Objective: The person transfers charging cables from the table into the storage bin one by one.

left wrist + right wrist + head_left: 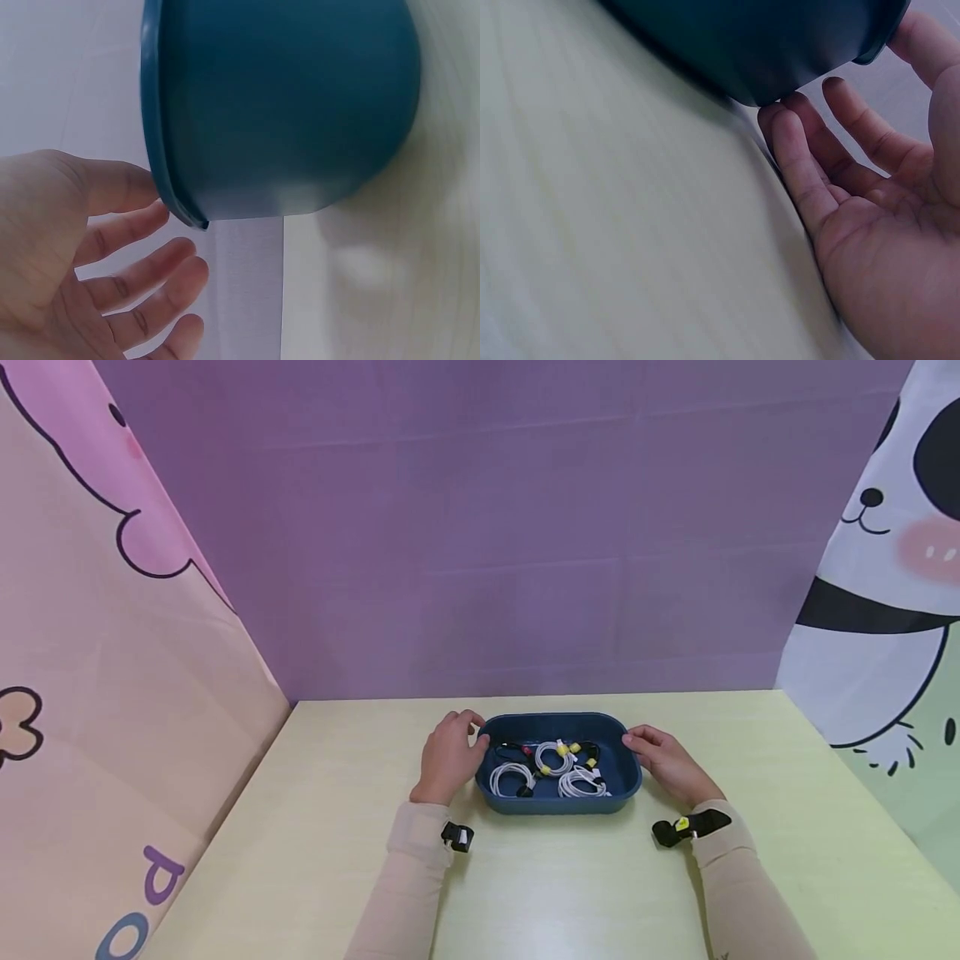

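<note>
A dark blue plastic tub (558, 806) with rounded ends stands on the table between both hands. Its left end is held by my left hand (447, 760), thumb and index finger pinching the rim (156, 142) while the other fingers spread loosely below. At the opposite end, my right hand (671, 767) has its thumb on the rim and its fingertips (786, 124) against the tub's underside. Inside lie coiled white cables, one at the left (512, 767), another coil (581, 785) at the front right, and dark cables (592, 752) with yellow pieces.
The pale wood-look table (337, 827) runs back to a purple cloth wall (480, 543). Printed cloth panels slope up on the left (97, 677) and right (885, 668). Small black cameras (459, 837) sit on both sleeved wrists.
</note>
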Tool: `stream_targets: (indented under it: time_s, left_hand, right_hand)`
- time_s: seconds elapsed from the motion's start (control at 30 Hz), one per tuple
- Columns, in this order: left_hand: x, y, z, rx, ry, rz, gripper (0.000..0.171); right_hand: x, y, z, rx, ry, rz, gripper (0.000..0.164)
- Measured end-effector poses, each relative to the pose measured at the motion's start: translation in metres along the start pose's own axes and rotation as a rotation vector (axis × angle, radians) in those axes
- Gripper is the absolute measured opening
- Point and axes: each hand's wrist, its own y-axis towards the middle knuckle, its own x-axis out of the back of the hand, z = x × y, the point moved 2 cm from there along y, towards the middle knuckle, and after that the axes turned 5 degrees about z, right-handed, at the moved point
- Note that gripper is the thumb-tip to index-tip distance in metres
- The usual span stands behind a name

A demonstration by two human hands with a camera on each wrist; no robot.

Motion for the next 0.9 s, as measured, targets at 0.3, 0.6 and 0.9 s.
stream_targets:
  time_s: [0.3,0.6,0.9]
  left_hand:
    - [0.0004,-0.0021,0.0012,0.015,-0.009,0.037,0.017]
    - [0.0001,-0.0010,0.0028,0.029,-0.010,0.052,0.015]
    - [0.0066,-0.0019,0.0044,0.005,-0.014,0.035,0.015]
  right_hand:
    - [0.0007,0.0010,-0.0008,-0.007,-0.014,0.003,0.046]
    - [-0.0007,-0.0027,0.0027,0.007,0.002,0.009,0.049]
    - [-0.0012,-0.0022,0.0041,0.001,0.003,0.010,0.047]
